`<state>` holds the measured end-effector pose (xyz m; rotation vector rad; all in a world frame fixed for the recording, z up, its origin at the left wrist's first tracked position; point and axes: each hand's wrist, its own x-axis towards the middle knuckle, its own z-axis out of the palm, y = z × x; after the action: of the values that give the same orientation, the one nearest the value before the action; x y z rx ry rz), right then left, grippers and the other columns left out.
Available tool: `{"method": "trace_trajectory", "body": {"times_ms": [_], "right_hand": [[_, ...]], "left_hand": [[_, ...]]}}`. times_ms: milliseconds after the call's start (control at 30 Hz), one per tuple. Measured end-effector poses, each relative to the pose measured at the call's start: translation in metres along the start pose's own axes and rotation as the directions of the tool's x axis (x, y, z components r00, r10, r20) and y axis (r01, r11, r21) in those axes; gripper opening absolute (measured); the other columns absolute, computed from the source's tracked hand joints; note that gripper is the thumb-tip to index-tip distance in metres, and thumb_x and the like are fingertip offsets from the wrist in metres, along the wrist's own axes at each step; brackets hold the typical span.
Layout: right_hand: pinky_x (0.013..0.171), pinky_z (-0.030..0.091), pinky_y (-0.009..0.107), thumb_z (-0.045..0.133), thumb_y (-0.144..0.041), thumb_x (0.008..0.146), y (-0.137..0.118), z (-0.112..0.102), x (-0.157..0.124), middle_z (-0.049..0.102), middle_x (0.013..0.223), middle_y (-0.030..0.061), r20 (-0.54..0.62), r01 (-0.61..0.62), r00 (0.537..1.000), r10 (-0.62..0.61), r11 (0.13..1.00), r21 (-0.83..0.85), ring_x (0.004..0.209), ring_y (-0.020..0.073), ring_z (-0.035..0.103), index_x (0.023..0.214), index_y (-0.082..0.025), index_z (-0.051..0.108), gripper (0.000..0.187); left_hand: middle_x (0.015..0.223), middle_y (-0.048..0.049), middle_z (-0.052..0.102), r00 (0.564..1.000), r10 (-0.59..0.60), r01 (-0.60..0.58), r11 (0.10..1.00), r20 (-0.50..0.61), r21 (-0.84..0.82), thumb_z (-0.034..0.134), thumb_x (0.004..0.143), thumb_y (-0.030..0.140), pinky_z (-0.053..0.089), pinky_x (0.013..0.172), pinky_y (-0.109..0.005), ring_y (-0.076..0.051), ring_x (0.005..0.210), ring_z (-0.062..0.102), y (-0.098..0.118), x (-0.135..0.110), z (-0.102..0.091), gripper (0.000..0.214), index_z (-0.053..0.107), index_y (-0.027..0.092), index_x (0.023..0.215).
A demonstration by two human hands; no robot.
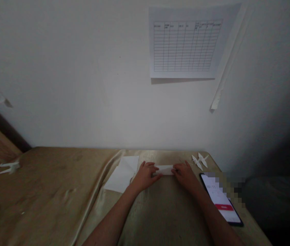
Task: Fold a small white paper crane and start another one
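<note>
A small folded strip of white paper (166, 169) lies on the table's satin cloth (157, 212) near the far edge. My left hand (145, 176) presses on the strip's left end with curled fingers. My right hand (184, 174) pinches its right end, fingers closed on the paper. Both forearms reach in from the bottom of the view.
Loose white sheets (123, 172) lie left of my left hand. Two folded paper cranes (200, 160) sit at the far right corner, another crane (9, 166) at the far left. A lit phone (220, 200) lies at the right edge. A printed table sheet (186, 44) hangs on the wall.
</note>
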<state>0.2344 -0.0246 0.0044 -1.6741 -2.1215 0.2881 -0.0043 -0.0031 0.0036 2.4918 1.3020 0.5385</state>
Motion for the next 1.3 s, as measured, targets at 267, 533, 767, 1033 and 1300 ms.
{"method": "trace_trajectory", "body": {"times_ms": [267, 533, 767, 1033, 1300], "right_hand": [[0.116, 0.012, 0.057, 0.049, -0.031, 0.094, -0.002, 0.015, 0.002, 0.071, 0.102, 0.0065, -0.075, -0.084, 0.994, 0.079, 0.993, -0.078, 0.109, 0.0237, 0.059, 0.090, -0.020, 0.068, 0.022], [0.115, -0.006, 0.062, 0.045, -0.030, 0.096, -0.006, 0.018, 0.002, 0.071, 0.096, 0.0048, -0.179, -0.118, 0.979, 0.098, 0.988, -0.101, 0.104, 0.0232, 0.060, 0.085, -0.020, 0.066, 0.026], [0.114, -0.007, 0.064, 0.049, -0.028, 0.093, -0.008, 0.026, 0.003, 0.072, 0.104, 0.0066, -0.223, -0.154, 0.967, 0.126, 0.981, -0.115, 0.109, 0.0246, 0.059, 0.104, -0.020, 0.067, 0.022], [0.110, -0.003, 0.070, 0.051, -0.037, 0.093, -0.008, 0.018, -0.003, 0.072, 0.101, 0.0038, -0.214, -0.119, 0.974, 0.079, 0.976, -0.184, 0.111, 0.0276, 0.055, 0.091, -0.028, 0.073, 0.024], [0.110, -0.007, 0.070, 0.053, -0.042, 0.094, -0.010, 0.012, -0.005, 0.071, 0.105, 0.0044, -0.135, -0.085, 0.989, 0.059, 0.978, -0.192, 0.113, 0.0269, 0.053, 0.101, -0.032, 0.074, 0.025]], "left_hand": [[0.119, -0.0049, 0.070, 0.994, -0.061, 0.055, 0.996, -0.089, -0.075, 0.060, 0.091, 0.031, 0.035, 0.113, -0.044, -0.022, 0.120, 0.056, 0.000, 0.005, 0.012, 0.053, 0.048, 0.024, 0.141], [0.123, -0.0022, 0.065, 0.998, 0.022, -0.019, 0.999, -0.066, 0.043, 0.053, 0.095, 0.028, 0.034, 0.111, -0.043, -0.022, 0.122, 0.052, -0.001, 0.003, 0.011, 0.036, 0.059, 0.035, 0.130], [0.127, -0.0053, 0.061, 0.995, 0.033, -0.018, 0.987, -0.091, 0.159, 0.060, 0.092, 0.033, 0.034, 0.108, -0.049, -0.026, 0.121, 0.050, -0.005, 0.002, 0.014, 0.027, 0.070, 0.037, 0.117], [0.131, -0.0013, 0.062, 0.998, 0.005, 0.009, 0.979, -0.069, 0.205, 0.059, 0.093, 0.036, 0.028, 0.110, -0.055, -0.028, 0.126, 0.045, -0.001, 0.000, 0.011, 0.025, 0.070, 0.041, 0.114], [0.131, 0.0002, 0.062, 0.997, -0.030, 0.044, 0.978, -0.069, 0.204, 0.056, 0.094, 0.037, 0.025, 0.111, -0.059, -0.030, 0.127, 0.044, 0.004, -0.001, 0.009, 0.026, 0.070, 0.042, 0.116]]}}
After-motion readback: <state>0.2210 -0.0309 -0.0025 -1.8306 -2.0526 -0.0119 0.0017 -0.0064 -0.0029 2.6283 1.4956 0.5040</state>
